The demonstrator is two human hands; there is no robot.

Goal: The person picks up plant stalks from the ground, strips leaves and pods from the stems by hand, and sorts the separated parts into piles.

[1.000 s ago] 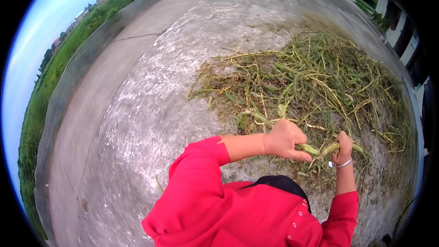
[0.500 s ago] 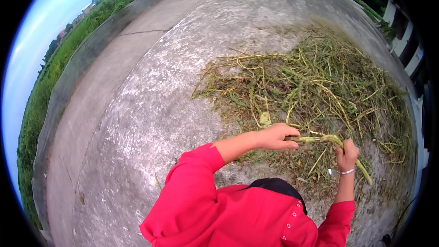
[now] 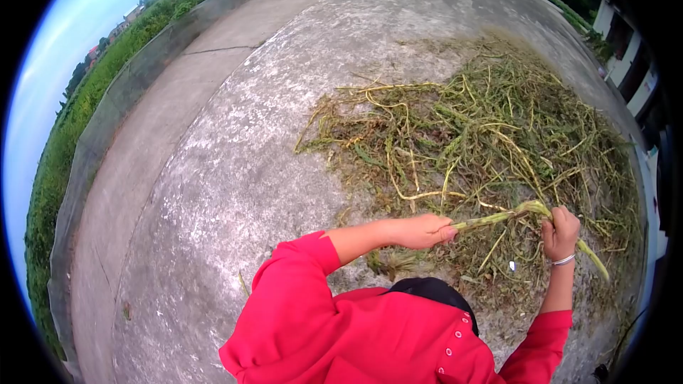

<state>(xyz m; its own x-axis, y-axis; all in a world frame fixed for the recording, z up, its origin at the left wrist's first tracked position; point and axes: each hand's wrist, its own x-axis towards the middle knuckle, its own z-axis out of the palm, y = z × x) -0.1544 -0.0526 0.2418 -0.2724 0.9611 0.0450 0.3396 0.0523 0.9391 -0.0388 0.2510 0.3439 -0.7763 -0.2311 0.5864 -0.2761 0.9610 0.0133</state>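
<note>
A thick yellow-green stalk (image 3: 494, 219) is stretched between my two hands, above the near edge of a spread heap of cut stalks (image 3: 491, 121). My left hand (image 3: 423, 231) is closed around its left end. Closed round the bent part at the right is my right hand (image 3: 562, 232), with a silver bracelet on the wrist; the stalk's end hangs out below it to the right. Loose thin stems lie on the concrete below the hands.
Rough grey concrete (image 3: 235, 171) surrounds the heap. A low mesh barrier (image 3: 99, 117) runs along the left, with green plants (image 3: 53, 171) beyond it. A building (image 3: 622, 46) stands at the upper right.
My hands have moved apart, my right hand rightwards and my left hand slightly left and down, and the stalk between them is drawn out longer and straighter.
</note>
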